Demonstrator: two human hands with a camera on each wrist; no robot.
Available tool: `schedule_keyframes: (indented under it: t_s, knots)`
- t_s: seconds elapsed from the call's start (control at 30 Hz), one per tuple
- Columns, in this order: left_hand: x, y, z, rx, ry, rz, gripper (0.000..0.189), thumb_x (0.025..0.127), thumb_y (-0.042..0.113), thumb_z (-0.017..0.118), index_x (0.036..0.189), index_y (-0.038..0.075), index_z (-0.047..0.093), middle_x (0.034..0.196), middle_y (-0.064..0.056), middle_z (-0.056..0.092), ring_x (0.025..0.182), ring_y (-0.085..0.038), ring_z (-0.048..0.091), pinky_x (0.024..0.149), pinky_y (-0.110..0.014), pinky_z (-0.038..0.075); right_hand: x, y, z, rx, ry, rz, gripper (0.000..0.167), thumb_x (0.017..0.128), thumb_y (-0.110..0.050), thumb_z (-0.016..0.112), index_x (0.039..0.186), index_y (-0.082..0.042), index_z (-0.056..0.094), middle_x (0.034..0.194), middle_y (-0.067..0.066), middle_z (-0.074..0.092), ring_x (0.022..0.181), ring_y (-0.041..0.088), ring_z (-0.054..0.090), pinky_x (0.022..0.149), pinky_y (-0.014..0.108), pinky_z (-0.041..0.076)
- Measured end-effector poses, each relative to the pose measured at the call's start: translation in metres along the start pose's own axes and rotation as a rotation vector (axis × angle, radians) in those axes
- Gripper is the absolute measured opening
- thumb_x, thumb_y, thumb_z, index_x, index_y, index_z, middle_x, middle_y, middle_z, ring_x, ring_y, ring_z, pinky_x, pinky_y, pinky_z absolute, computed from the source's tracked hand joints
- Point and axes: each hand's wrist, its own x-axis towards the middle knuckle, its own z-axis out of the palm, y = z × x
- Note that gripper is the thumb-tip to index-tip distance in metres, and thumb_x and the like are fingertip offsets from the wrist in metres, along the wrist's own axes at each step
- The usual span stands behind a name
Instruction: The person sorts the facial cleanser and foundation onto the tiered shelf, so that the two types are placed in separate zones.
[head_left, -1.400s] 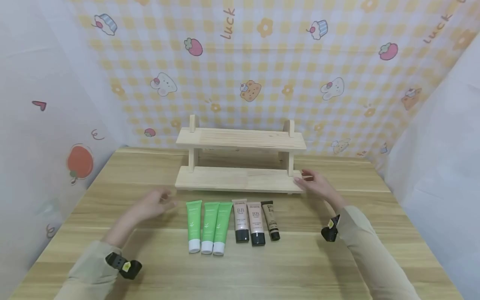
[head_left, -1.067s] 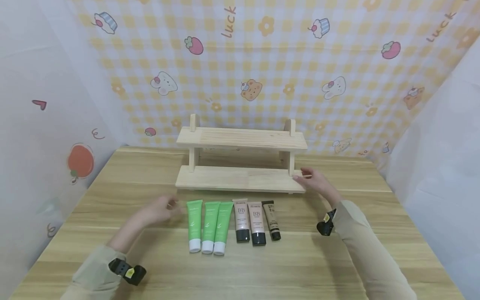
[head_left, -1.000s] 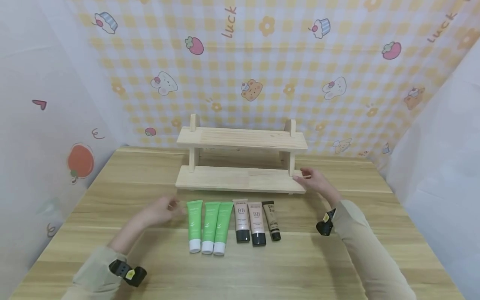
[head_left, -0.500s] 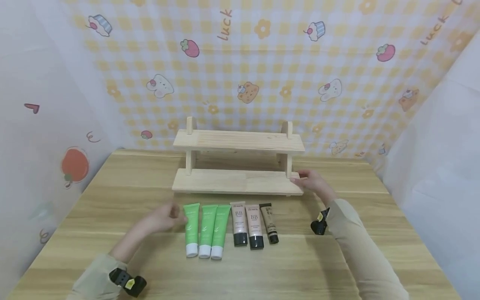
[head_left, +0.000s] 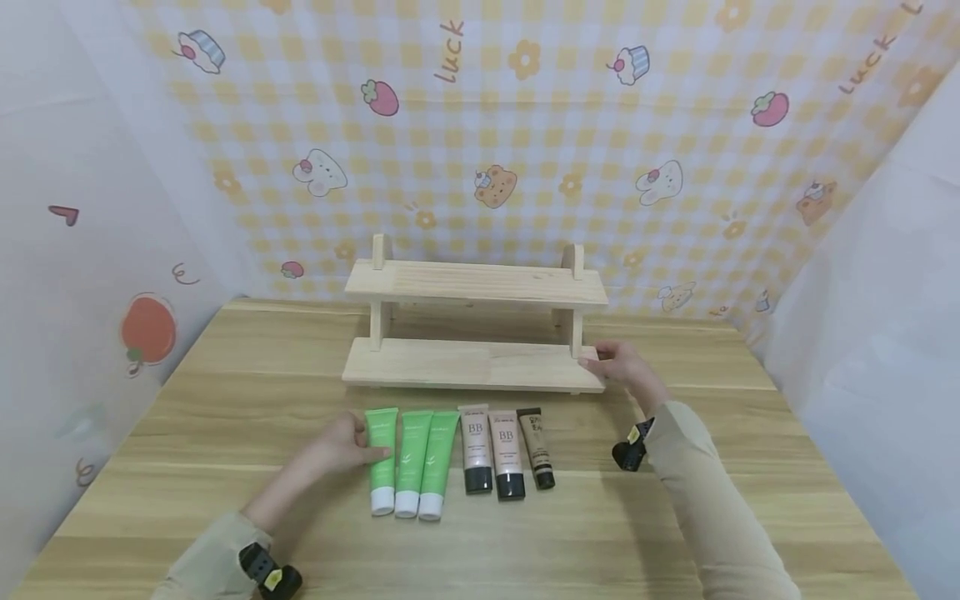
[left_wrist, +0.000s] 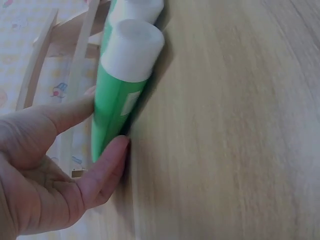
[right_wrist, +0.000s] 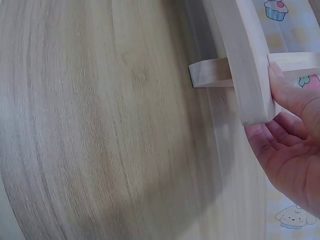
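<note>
The slim, white-capped green plastic tube [head_left: 383, 477] lies leftmost on the wood-grain table [head_left: 570, 542]. We seem at the grasping step: our left hand [head_left: 341, 448] pinches it, how firmly we can't tell; our right hand [head_left: 624, 367] grips the pale wooden two-tier shelf [head_left: 450, 364]. Lifting would need a secure pinch.

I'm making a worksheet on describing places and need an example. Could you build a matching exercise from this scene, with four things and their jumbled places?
Things:
1. Left hand
2. Right hand
3. Brown tube
4. Wooden shelf

Places:
A. Rightmost in the row of tubes
B. At the leftmost green tube, thumb and fingers touching it
C. Standing on the table, behind the tubes
D. Gripping the right end of the lower board

Right pairs: 1-B, 2-D, 3-A, 4-C.
</note>
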Motion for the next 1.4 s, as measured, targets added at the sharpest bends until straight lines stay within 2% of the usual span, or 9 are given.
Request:
schedule_keyframes:
  t_s: [0.13, 0.37, 0.5, 0.6, 0.9, 1.1, 1.23, 1.4]
  knots:
    - [0.0, 0.003, 0.0, 0.008, 0.002, -0.024, 0.031, 0.075, 0.023, 0.071, 0.072, 0.006, 0.045, 0.056, 0.003, 0.039, 0.05, -0.008, 0.034, 0.046, -0.018, 0.032, -0.001, -0.004, 0.0, -0.006, -0.004, 0.013, 0.07, 0.089, -0.028, 0.059, 0.136, 0.012, 0.028, 0.134, 0.031, 0.04, 0.121, 0.039, 0.044, 0.104, 0.043, 0.039]
    - [-0.005, 0.005, 0.003, 0.003, -0.003, -0.073, 0.028, 0.077, 0.024, 0.071, 0.068, 0.001, 0.057, 0.06, -0.005, 0.059, 0.054, -0.013, 0.052, 0.049, -0.022, 0.044, -0.006, -0.007, 0.001, -0.032, 0.002, 0.021, 0.067, 0.09, -0.029, 0.058, 0.135, 0.012, 0.029, 0.134, 0.03, 0.04, 0.123, 0.039, 0.043, 0.105, 0.045, 0.037]
    - [-0.005, 0.004, 0.008, -0.011, -0.017, -0.11, 0.033, 0.08, 0.026, 0.069, 0.062, 0.004, 0.052, 0.061, -0.007, 0.059, 0.053, -0.014, 0.058, 0.051, -0.024, 0.05, -0.007, -0.004, 0.002, -0.033, 0.012, 0.031, 0.067, 0.089, -0.027, 0.058, 0.134, 0.013, 0.03, 0.132, 0.031, 0.041, 0.122, 0.039, 0.043, 0.104, 0.044, 0.038]
    - [-0.004, 0.002, 0.011, -0.027, -0.026, -0.112, 0.032, 0.082, 0.024, 0.066, 0.062, 0.004, 0.051, 0.062, -0.007, 0.059, 0.053, -0.014, 0.059, 0.051, -0.025, 0.052, -0.007, -0.004, 0.002, -0.045, 0.012, 0.045, 0.069, 0.089, -0.031, 0.058, 0.134, 0.013, 0.031, 0.132, 0.031, 0.042, 0.122, 0.039, 0.043, 0.104, 0.044, 0.038]
    - [-0.007, -0.004, 0.012, -0.126, -0.022, -0.032, 0.027, 0.083, 0.017, 0.064, 0.067, -0.003, 0.053, 0.066, -0.011, 0.059, 0.052, -0.013, 0.061, 0.053, -0.026, 0.056, -0.004, -0.006, 0.001, -0.064, 0.019, 0.061, 0.066, 0.09, -0.03, 0.057, 0.135, 0.011, 0.031, 0.133, 0.029, 0.042, 0.122, 0.037, 0.043, 0.105, 0.043, 0.038]
    - [-0.01, -0.006, 0.011, -0.18, -0.048, -0.019, 0.031, 0.083, 0.016, 0.064, 0.086, -0.014, 0.057, 0.074, -0.016, 0.062, 0.057, -0.014, 0.063, 0.057, -0.028, 0.057, -0.005, -0.004, 0.002, -0.058, 0.014, 0.065, 0.066, 0.09, -0.03, 0.057, 0.134, 0.011, 0.032, 0.132, 0.029, 0.042, 0.122, 0.038, 0.043, 0.105, 0.043, 0.038]
    - [-0.012, -0.003, 0.007, -0.181, -0.058, -0.012, 0.035, 0.084, 0.017, 0.063, 0.093, -0.016, 0.056, 0.079, -0.017, 0.062, 0.061, -0.014, 0.062, 0.06, -0.028, 0.057, -0.006, -0.007, 0.001, -0.066, 0.0, 0.078, 0.068, 0.09, -0.031, 0.056, 0.136, 0.01, 0.029, 0.135, 0.029, 0.04, 0.124, 0.039, 0.041, 0.106, 0.044, 0.036]
    - [-0.014, 0.006, -0.005, -0.106, -0.061, 0.053, 0.038, 0.085, 0.024, 0.062, 0.094, -0.013, 0.057, 0.079, -0.013, 0.063, 0.064, -0.016, 0.063, 0.063, -0.031, 0.056, -0.006, -0.011, -0.002, -0.093, 0.013, 0.07, 0.064, 0.091, -0.029, 0.056, 0.135, 0.01, 0.031, 0.134, 0.029, 0.041, 0.124, 0.039, 0.041, 0.107, 0.045, 0.035]
